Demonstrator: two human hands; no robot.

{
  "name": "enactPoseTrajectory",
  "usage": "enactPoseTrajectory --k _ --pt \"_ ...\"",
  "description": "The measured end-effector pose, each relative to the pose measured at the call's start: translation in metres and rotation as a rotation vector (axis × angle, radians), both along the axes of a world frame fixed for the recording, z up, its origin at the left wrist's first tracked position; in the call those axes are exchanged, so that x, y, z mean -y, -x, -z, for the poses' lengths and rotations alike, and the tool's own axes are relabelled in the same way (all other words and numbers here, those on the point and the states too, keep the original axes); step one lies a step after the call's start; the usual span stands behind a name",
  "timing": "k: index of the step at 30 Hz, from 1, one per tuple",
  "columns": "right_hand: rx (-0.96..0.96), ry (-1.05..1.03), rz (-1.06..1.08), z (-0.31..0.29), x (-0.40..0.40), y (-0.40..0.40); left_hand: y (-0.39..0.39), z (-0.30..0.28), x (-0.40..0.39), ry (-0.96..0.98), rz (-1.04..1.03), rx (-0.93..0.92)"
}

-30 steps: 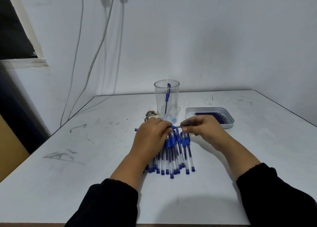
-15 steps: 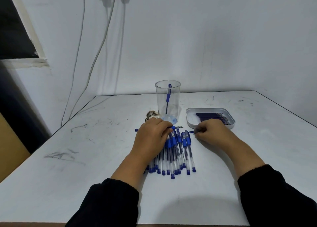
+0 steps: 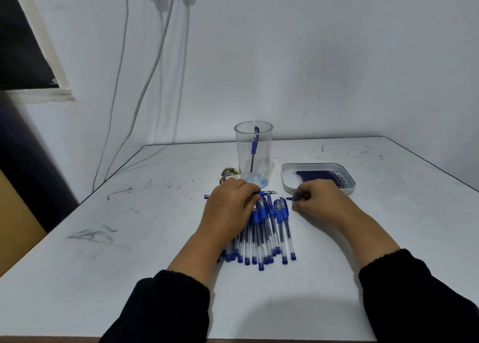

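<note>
Over the scuffed white table, we are drawing our right hand, pinching a small blue piece, away from the pen our left hand is gripping above the pile; that pen seems to be coming apart.

Head-worn view, downward over table

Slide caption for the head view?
Left hand grips a pen by the pile; right hand pinches a blue part near the tray.

Left hand, right hand, both curled, palms down
</note>
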State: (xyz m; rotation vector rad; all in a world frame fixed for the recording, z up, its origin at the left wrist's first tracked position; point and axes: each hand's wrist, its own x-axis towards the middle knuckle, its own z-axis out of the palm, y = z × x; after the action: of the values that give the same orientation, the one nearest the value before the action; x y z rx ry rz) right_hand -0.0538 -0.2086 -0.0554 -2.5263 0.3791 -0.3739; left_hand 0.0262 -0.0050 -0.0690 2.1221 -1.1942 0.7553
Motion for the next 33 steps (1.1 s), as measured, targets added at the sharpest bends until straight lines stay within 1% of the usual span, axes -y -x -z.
enactPoseTrajectory --k 6,9,12,16,21,27,30,33 --pt "0.060 -0.048 0.001 -0.003 0.002 -0.001 0.001 -0.001 0.000 0.000 0.000 0.009" --pt "0.203 -0.131 0.029 -0.008 -0.001 -0.001 0.001 -0.001 0.000 0.000 -0.002 0.016" --pt "0.327 -0.201 -0.040 -0.012 -0.011 0.003 0.000 -0.001 0.001 -0.001 0.001 0.026" --pt "0.333 -0.121 -0.166 -0.008 -0.025 0.001 0.000 0.000 0.001 -0.011 0.003 0.029" --pt "0.307 -0.022 -0.209 -0.004 -0.026 -0.002 0.000 0.000 0.001 -0.010 0.003 0.033" --pt "0.306 -0.015 -0.118 -0.005 -0.009 -0.003 -0.004 -0.002 -0.004 0.014 -0.052 0.010" --pt "0.352 -0.075 -0.054 -0.005 0.006 -0.002 -0.010 -0.004 -0.009 0.031 -0.133 0.011" --pt "0.365 -0.092 0.037 -0.005 0.020 -0.002 -0.015 -0.005 -0.015 0.035 -0.241 0.028"
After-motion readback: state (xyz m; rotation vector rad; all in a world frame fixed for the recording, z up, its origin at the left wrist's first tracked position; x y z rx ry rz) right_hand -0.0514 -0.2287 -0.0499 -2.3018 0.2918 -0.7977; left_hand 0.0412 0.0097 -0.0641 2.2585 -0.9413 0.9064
